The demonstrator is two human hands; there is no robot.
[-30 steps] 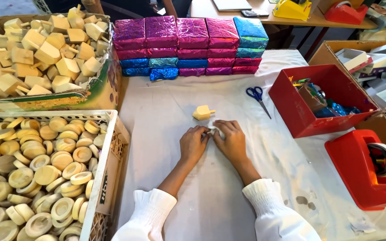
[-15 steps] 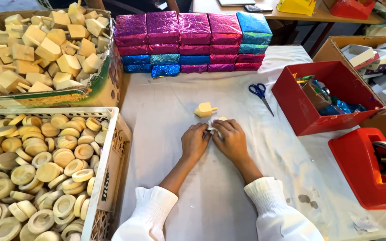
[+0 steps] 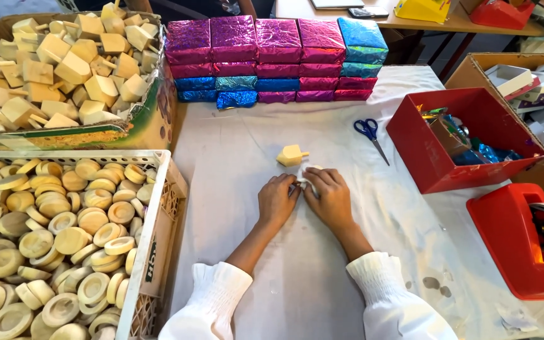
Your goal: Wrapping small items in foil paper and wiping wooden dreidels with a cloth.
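White cloth covers the bench (image 3: 234,145), and both hands press down on it at centre frame: left hand (image 3: 277,200) and right hand (image 3: 330,197) lie side by side, fingertips meeting over a small pale piece (image 3: 306,177) that is mostly hidden, so I cannot tell what it is or whether either hand truly grips it; fingers look curled and pinching, not flat. Judgement: doing this well calls for even pressure from both thumbs, keeping the piece pinned to the cloth so it does not slide, and working edges one side at a time. Wooden spinning top (image 3: 291,155) lies on its side just beyond the hands at 12 o'clock, apart from them. Blue-handled scissors (image 3: 369,133) at 1 o'clock, blades closed. Red open box (image 3: 424,165) at 2 o'clock, holding foil scraps. Red tape dispenser (image 3: 519,247) at 4 o'clock with a pale roll. Foil-wrapped packages (image 3: 275,58) stacked in rows at 12 o'clock, far edge: rectangular, mostly magenta and purple, some blue and teal, one blue stack at right end. Cardboard box (image 3: 149,123) at 10 o'clock, full of angular wooden tops. White plastic crate (image 3: 158,208) at 9 o'clock, full of round wooden discs; dark label on its side, too small to make out.
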